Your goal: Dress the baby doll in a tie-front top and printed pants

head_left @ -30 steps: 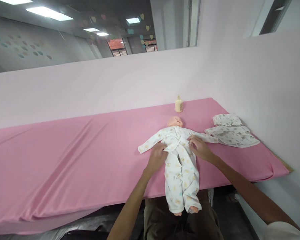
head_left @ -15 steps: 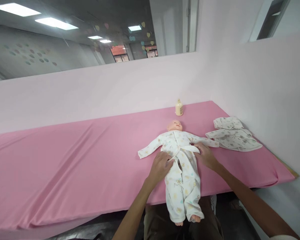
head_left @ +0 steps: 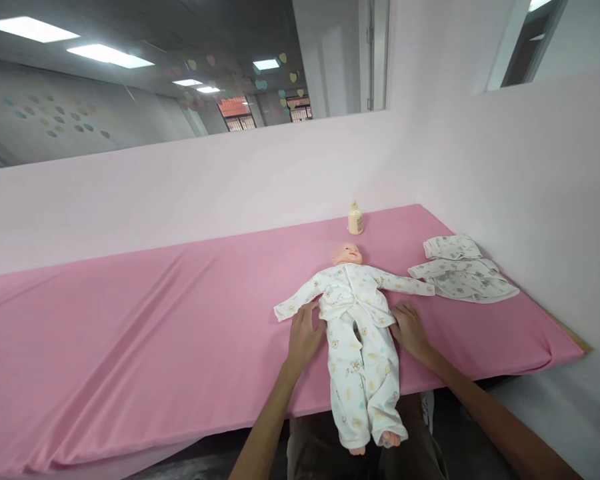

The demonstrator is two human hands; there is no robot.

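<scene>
Dressed baby doll, laid face up on the pink-sheeted table, feet past the near edge. It is flanked at the waist by the left hand and right hand, both laid flat and open, nothing gripped. Folded baby clothes and a small bottle are seen beyond

cream bottle upright by back wall | folded printed garments far right | pink cloth wrinkled

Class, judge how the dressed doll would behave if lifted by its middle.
The doll would probably sag, since its legs hang past the table edge unsupported. Its loose suit would likely bunch or slip in a grip.
</scene>
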